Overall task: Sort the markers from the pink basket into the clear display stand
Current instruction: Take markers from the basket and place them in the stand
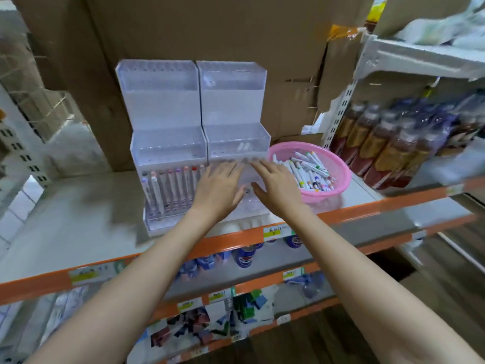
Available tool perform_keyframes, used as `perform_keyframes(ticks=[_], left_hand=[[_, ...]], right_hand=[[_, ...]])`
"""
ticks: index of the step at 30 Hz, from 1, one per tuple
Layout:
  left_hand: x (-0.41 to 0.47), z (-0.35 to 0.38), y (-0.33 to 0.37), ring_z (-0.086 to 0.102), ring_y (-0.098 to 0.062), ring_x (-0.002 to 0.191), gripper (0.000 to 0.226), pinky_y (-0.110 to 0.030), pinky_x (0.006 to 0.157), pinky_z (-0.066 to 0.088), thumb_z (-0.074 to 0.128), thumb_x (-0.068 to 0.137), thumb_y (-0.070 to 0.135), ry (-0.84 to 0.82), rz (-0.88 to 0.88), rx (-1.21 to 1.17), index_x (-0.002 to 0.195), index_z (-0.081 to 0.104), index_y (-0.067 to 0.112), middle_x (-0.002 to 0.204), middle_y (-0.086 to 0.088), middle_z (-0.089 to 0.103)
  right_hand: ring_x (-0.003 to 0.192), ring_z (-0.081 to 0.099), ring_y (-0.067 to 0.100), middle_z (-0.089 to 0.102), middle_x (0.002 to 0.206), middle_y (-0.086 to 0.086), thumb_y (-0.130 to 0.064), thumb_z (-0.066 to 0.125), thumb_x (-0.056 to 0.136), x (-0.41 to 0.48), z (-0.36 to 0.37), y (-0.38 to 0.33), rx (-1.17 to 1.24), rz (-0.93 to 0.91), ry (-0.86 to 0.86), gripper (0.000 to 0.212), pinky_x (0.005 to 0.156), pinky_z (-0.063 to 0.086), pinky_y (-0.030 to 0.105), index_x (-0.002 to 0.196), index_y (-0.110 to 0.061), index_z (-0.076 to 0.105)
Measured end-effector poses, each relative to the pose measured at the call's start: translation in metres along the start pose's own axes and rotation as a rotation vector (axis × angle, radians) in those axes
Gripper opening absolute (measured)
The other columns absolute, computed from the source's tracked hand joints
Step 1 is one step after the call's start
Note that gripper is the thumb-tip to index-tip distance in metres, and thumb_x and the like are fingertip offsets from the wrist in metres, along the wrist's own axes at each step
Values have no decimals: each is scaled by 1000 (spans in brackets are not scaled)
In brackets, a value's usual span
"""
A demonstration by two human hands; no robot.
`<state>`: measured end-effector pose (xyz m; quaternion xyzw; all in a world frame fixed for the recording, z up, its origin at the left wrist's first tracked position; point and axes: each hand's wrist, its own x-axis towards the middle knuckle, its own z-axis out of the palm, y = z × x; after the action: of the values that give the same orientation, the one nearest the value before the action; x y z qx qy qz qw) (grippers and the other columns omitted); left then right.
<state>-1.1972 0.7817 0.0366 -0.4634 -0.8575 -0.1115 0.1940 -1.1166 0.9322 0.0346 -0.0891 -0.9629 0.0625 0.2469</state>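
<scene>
— Here, what occupies the grey shelf board with an orange front edge (78, 211)?

— A clear tiered plastic display stand (168, 74), made of two units side by side and backed by brown cardboard boxes (210, 27). Just beside its right unit (233, 101) sits a pink round plastic basket (343, 177).

— Where are the white-barrelled markers with coloured caps (309, 170)?

— In two places. A loose heap lies in the basket, pointing every way. A row of upright markers (173, 190) stands in the lowest tier of the left unit (168, 143), caps up. Two pale shapes (243, 146) in the right unit's middle tier are too blurred to name.

— And the hands?

— Both reach over the lowest front tier of the right unit. The left hand (219, 189) lies palm down, fingers straight and slightly spread. The right hand (275, 185) does the same, thumb out toward the left hand. Both hold nothing. Whether the palms touch the plastic cannot be told. The right hand is near the basket's rim but apart from it.

— What else is visible?

— Dark bottles in clear wrap (388, 145) stand on the neighbouring shelf to the right, and blue cans (245, 256) on the shelf below.
</scene>
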Motion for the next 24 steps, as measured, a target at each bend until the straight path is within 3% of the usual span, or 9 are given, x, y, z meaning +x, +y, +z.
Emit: perform_keyframes(ticks=[5, 10, 13, 17, 19, 21, 24], left_hand=[[45, 23, 56, 58, -33, 110, 49, -42, 91, 45, 43, 87, 35, -5, 67, -121, 125, 57, 6, 121, -14, 61], [84, 47, 99, 58, -35, 104, 36, -43, 82, 47, 51, 89, 28, -56, 113, -164, 116, 60, 5, 115, -14, 62], [102, 60, 114, 56, -34, 103, 33, -43, 81, 48, 47, 93, 27, -157, 62, -167, 117, 58, 5, 113, -14, 61], [124, 75, 116, 56, -33, 99, 24, -39, 79, 48, 45, 93, 20, -331, -69, -150, 105, 58, 4, 109, -17, 59], [135, 78, 117, 57, -34, 95, 13, -35, 70, 43, 47, 89, 12, -390, -110, -110, 89, 58, 4, 104, -20, 62], [143, 79, 119, 58, -34, 93, 11, -34, 65, 36, 48, 86, 4, -438, -147, -64, 86, 60, 3, 100, -21, 64], [153, 84, 122, 59, -34, 93, 15, -32, 64, 34, 47, 88, 2, -439, -226, -69, 91, 62, 0, 98, -20, 65]], right_hand=[[104, 59, 39, 63, 119, 14, -22, 65, 82, -9, -17, 72, -34, 78, -34, 45, 85, 47, 45, 125, -9, 59], [126, 49, 30, 54, 138, 6, -25, 58, 90, -13, -27, 123, -13, 143, -105, 46, 100, 39, 40, 135, -15, 52], [120, 50, 31, 51, 136, 7, -25, 52, 94, -9, -28, 146, -28, 249, -196, 42, 83, 42, 38, 135, -17, 48], [107, 56, 34, 56, 124, 13, -20, 48, 93, 3, -23, 171, -35, 345, -293, 35, 74, 43, 36, 127, -11, 52], [105, 57, 34, 58, 119, 15, -17, 48, 93, 9, -20, 179, -11, 357, -333, 32, 73, 43, 35, 123, -9, 56], [101, 58, 34, 61, 111, 16, -14, 49, 92, 16, -16, 183, -6, 349, -365, 27, 70, 43, 34, 115, -7, 60], [82, 60, 34, 60, 81, 12, -14, 53, 88, 26, -8, 186, -24, 363, -397, 15, 57, 37, 29, 81, -6, 64]])
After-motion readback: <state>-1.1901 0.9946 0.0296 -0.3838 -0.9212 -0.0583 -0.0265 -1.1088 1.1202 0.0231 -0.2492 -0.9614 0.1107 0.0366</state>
